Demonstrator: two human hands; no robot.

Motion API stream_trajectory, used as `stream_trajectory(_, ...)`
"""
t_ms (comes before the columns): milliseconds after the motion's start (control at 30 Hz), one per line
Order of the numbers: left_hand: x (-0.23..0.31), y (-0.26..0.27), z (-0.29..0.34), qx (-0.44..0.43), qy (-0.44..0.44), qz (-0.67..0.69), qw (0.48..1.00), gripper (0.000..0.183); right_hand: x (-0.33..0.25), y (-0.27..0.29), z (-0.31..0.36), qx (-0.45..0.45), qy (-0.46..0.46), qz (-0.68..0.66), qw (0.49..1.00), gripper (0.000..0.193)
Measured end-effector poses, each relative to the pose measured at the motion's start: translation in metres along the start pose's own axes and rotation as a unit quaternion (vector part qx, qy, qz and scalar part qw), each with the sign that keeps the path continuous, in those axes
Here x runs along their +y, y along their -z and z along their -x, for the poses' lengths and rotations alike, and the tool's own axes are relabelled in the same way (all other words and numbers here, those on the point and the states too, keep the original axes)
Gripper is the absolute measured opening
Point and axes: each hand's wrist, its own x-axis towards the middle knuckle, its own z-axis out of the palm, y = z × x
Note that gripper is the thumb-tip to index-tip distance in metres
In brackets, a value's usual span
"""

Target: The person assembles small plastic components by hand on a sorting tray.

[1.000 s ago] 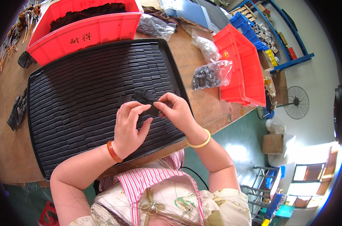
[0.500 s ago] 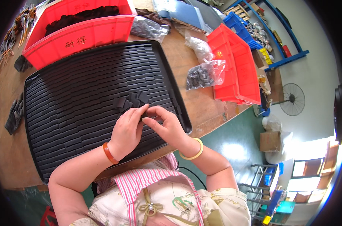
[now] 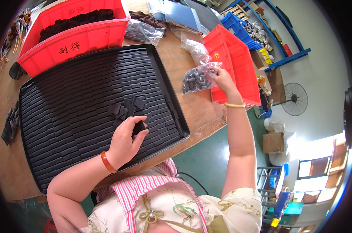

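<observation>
My left hand (image 3: 126, 136) is over the near part of a black tray (image 3: 170, 83), its thumb and fingers curled around a black rectangular piece (image 3: 138, 127). Just beyond the fingertips, several loose flat black pieces (image 3: 126, 108) lie in a small pile. Beneath them, rows of similar black pieces (image 3: 86, 97) fill the tray. Out to the right, my right hand (image 3: 223, 80) has its fingers closed at the loose end of a clear plastic bag (image 3: 209, 70). Small dark grey parts (image 3: 196, 80) fill the bag. What those fingertips pinch, if anything, is too small to make out.
A red bin (image 3: 73, 49) holding dark pieces stands behind the tray. To the right is another red bin (image 3: 238, 73), close by my right hand. More clear bags (image 3: 144, 32) lie at the back of the wooden table (image 3: 176, 50). Dark gloves (image 3: 10, 123) rest at the left.
My right hand has left my left hand and reached right to the clear bag. My left hand keeps the black piece over the tray. The whole view has shifted slightly.
</observation>
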Motion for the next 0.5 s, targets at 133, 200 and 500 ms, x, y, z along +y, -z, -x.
stream_trajectory(133, 0.004, 0.006, -0.004, -0.018, -0.021, -0.022, 0.999, 0.017, -0.025, -0.017, -0.016, -0.131, -0.018, 0.142, 0.981, 0.053)
stream_trajectory(200, 0.004, 0.007, -0.003, -0.020, -0.018, -0.017, 0.999, 0.014, -0.023, -0.016, -0.021, -0.130, -0.001, 0.184, 0.974, 0.055)
stream_trajectory(500, 0.009, 0.008, -0.006, -0.010, 0.058, 0.019, 0.998, 0.018, -0.016, -0.009, -0.017, -0.183, -0.046, 0.191, 0.963, 0.062)
